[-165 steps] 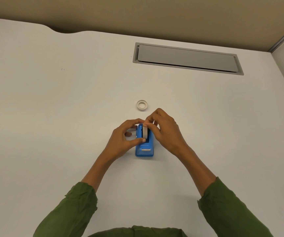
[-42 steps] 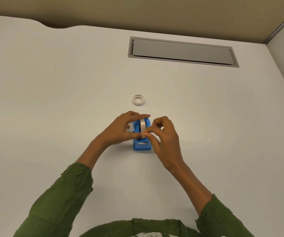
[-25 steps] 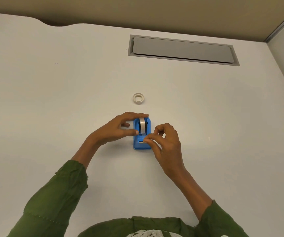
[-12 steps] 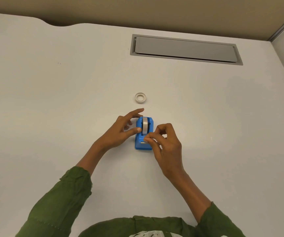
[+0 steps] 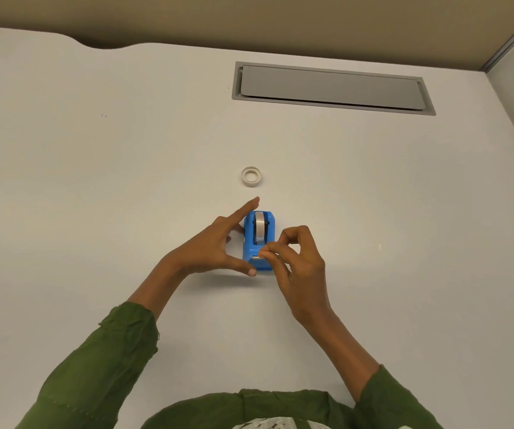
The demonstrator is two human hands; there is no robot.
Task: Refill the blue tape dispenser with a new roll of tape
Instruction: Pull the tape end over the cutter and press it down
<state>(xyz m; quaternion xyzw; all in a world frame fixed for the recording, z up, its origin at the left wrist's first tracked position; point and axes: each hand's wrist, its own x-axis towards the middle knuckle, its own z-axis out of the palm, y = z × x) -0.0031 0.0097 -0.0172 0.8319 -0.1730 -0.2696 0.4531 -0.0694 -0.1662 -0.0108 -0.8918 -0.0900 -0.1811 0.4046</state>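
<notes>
On the white desk in front of you, counting from left to right, two hands worked around one dispenser. Your left hand, coming out of a green sleeve, was spread loose beside the dispenser's left side: the forefinger stretched out toward the far end, the thumb reaching to the near left corner of the base, with nothing gripped between them. Whether those tips actually touched the plastic I cannot tell.

Next came the one blue tape dispenser, standing upright on the desk between your hands. One roll of tape sat in its cradle, and a strip ran down from it toward the cutter at the near end.

Your right hand sat just right of the dispenser, thumb and forefinger pinching the free end of the tape at the cutter, the other fingers curled.

Beyond the dispenser, a little farther up the desk and apart from it, lay one empty core ring, flat on its side. Farther back and to the right, one grey cable hatch was set into the desk surface.
</notes>
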